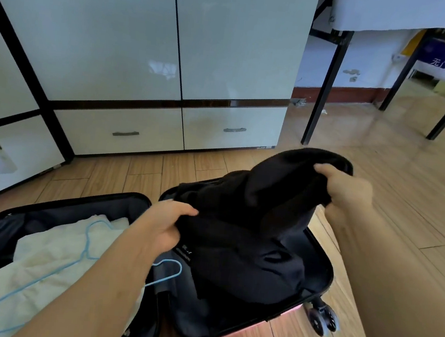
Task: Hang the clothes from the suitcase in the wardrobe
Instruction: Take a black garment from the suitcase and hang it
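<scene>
An open suitcase (pixel 321 285) lies flat on the wooden floor in front of me. A black garment (pixel 253 226) is lifted partly out of its right half. My right hand (pixel 348 192) grips the garment's raised top edge. Lower down, my left hand (pixel 166 225) holds its left edge. In the left half lies a cream garment (pixel 55 258) with a light blue wire hanger (pixel 90 239) on top. The white wardrobe (pixel 152 37) stands just behind the suitcase, its doors closed.
Two wardrobe drawers (pixel 220 129) with metal handles sit at floor level. To the left an open white door panel (pixel 11 151) leans out. A black-legged table (pixel 333 70) stands at the right, with bare wooden floor beyond it. Suitcase wheels (pixel 323 319) stick out at the right.
</scene>
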`<state>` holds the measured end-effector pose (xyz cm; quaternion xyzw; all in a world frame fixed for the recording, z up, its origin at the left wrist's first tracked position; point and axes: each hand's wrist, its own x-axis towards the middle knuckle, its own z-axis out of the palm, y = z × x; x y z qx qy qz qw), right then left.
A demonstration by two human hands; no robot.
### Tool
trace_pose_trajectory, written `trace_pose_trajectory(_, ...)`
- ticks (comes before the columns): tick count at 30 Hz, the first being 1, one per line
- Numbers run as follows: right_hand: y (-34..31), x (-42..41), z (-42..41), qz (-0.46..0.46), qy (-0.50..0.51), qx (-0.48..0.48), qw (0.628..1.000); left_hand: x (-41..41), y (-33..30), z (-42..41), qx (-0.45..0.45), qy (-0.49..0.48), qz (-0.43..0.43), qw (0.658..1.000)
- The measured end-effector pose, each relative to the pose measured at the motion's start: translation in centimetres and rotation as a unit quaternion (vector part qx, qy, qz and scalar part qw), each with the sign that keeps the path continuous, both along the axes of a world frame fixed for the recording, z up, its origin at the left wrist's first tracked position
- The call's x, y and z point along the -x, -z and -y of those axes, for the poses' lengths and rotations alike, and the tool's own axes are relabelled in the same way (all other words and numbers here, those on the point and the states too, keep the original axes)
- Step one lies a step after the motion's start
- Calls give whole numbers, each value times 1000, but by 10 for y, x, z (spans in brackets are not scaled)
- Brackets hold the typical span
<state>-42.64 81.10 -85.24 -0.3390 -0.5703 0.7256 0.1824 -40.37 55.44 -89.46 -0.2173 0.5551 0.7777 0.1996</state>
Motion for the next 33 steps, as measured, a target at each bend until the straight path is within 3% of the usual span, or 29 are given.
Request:
trace_pose_trajectory(3, 24, -7, -19, 93, 15, -130, 987, 3, -13, 4, -66, -64, -14, 996)
trace_pose_trajectory(6, 30, -17, -5, 72, -136, -235, 960, 1, -29, -8, -101, -97, -51, 989)
trace_pose_trajectory(10, 29, -25, 43, 22, -432, -245, 868, -7, -42, -26, -111, -75, -52, 990)
trace_pose_trajectory(13, 37, -23, 63, -8, -487, -227, 843, -9, -46, -22, -97, -39, -64, 992)
trace_pose_trajectory(15, 43, -21, 65, -15, -492, -267, 828, -9, -46, -16, -97, 0, -87, 991)
trace_pose_trajectory(18, 44, -20, 66, -21, -399, -310, 863, -10, -44, -12, -85, 56, -110, 989)
trace_pose_trajectory(19, 42, -19, 67, -25, -362, -291, 885, -10, -44, -13, -84, 75, -116, 987)
trace_pose_trajectory(21, 31, -17, 67, -24, -291, -165, 942, -7, -40, -11, -74, 91, -134, 984)
trace_pose_trajectory(22, 23, -16, 66, -14, -260, -98, 961, -4, -36, -10, -39, 97, -155, 982)
trace_pose_trajectory(24, 9, -15, 62, 11, -240, -26, 970, 1, -24, -9, 123, 122, -207, 963)
trace_pose_trajectory(28, -15, -17, 61, 47, -281, -34, 958, 11, 0, -8, 480, 53, -240, 842)
trace_pose_trajectory(31, -30, -19, 62, 52, -323, -2, 945, 5, 1, -15, 534, -25, -203, 821)
trace_pose_trajectory(33, -37, -19, 61, 47, -347, 54, 935, 2, -2, -23, 450, 16, -259, 855)
